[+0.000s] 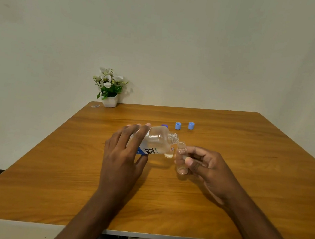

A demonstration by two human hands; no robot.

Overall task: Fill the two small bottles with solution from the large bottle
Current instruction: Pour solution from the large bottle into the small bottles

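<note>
- Large bottle: clear plastic with a white and blue label in dark letters. It is uncapped and tipped almost flat above the table, its threaded neck pointing right. Clear liquid lies along its lower side.
- Left hand: grips the large bottle's labelled body, fingers curled over the top and thumb underneath.
- Small bottle: clear, narrow and open, leaning with its mouth just under the large bottle's neck — touching or not, I cannot tell.
- Right hand: just right of the large bottle, it pinches the small bottle between thumb and curled fingers.
- Count: 1 large bottle and 1 small bottle plainly seen.
- 2 light blue caps stand just beyond the large bottle's neck, side by side but apart.
- 1 dark blue cap peeks over the large bottle's far side.
- 1 plant — white flowers, white pot — sits well beyond the large bottle, to its left.
</note>
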